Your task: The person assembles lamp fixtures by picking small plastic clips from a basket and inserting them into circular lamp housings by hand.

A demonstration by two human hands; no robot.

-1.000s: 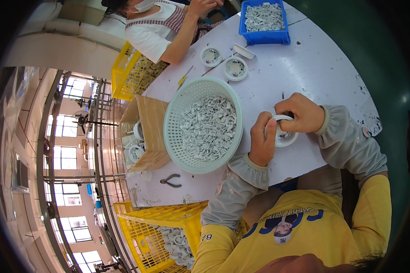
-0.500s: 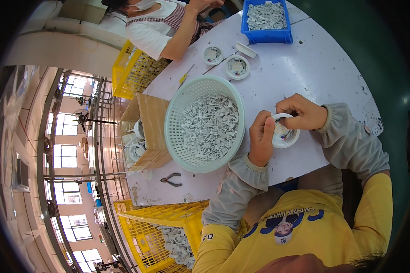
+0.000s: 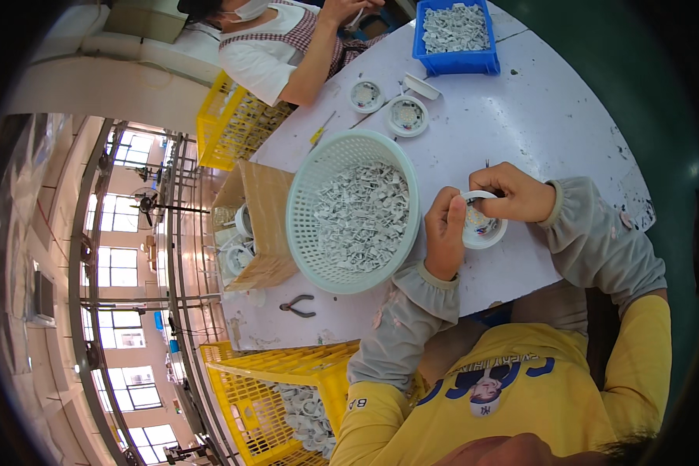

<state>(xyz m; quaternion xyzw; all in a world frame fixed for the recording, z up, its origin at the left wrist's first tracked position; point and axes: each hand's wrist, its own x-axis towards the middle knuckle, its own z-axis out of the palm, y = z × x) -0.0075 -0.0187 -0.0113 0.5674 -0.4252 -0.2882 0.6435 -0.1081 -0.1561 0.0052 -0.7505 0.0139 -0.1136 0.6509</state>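
A round white LED lamp (image 3: pixel 483 231) with an open face, showing a light chip board inside, is held up between my hands over the table. My left hand (image 3: pixel 445 234) is closed on its left rim, thumb on top. My right hand (image 3: pixel 519 194) has its fingers bent at the upper right rim, with the thumb pressed inside on the face; whether a small part is under that thumb is hidden. Beside my left hand stands a pale green mesh basket (image 3: pixel 303 248), full of small white plastic clips (image 3: pixel 365 213).
Two similar lamps (image 3: pixel 406 116), a blue bin (image 3: pixel 462 64) of white parts, a screwdriver (image 3: pixel 317 135), pliers (image 3: pixel 297 305) and a cardboard box (image 3: pixel 268 225) are on the table (image 3: pixel 536 101). Yellow crates (image 3: pixel 272 388) stand beside it. A co-worker (image 3: pixel 311 70) sits at the far left.
My hands keep almost the same hold on the lamp. The whole view has shifted slightly. At the far side, the co-worker's hands have moved a little.
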